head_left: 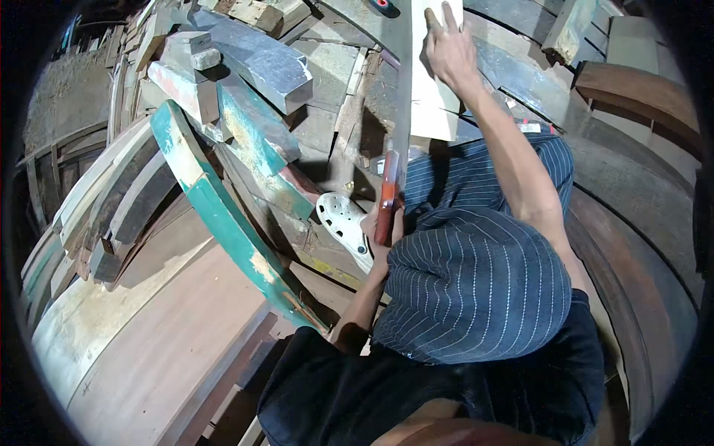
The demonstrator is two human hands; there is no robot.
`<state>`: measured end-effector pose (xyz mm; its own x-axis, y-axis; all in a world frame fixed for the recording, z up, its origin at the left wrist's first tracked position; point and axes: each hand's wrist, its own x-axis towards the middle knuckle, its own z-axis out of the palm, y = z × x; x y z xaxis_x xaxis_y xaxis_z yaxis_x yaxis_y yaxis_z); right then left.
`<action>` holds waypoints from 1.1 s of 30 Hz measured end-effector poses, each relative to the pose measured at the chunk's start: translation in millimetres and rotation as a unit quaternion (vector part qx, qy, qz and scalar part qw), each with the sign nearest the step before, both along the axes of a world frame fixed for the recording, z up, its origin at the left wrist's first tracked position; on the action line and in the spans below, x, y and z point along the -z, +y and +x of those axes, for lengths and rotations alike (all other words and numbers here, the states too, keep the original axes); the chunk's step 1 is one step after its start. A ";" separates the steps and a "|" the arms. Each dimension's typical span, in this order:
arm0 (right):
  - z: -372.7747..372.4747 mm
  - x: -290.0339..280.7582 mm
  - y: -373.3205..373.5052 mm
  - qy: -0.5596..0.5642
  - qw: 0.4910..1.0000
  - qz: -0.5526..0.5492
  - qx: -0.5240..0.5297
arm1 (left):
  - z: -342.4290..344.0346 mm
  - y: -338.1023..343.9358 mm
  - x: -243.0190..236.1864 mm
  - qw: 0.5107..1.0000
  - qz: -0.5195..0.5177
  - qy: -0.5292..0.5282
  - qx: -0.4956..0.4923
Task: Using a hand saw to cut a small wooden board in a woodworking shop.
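My left hand (397, 223) is wrapped round the orange-red handle of a hand saw (387, 195), low beside my striped clothing. From that handle a long, straight grey blade runs up past the picture's top, close along the left edge of a pale board (431, 104). Whether the blade has cut into the wood cannot be seen. My right hand (452, 56) lies on the board near its far end, fingers stretched and spread, pressing it from above. The board's near end rests by my leg.
A curved green-painted timber (223, 223) slants down on the left. Beyond it lie grey blocks (253, 56) and stacked curved planks (137, 197). My white clog (342, 223) is beside the saw handle. A brown curved beam (639, 93) lies at right. A red-and-black object (383, 6) shows at the top.
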<state>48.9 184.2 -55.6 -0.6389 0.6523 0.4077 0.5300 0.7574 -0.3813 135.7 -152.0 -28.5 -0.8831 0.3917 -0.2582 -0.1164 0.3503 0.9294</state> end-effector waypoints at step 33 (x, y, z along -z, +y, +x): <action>1.5 -12.1 -11.3 -0.027 0.992 -0.113 0.048 | -29.6 58.4 -3.7 0.976 -0.012 0.211 0.051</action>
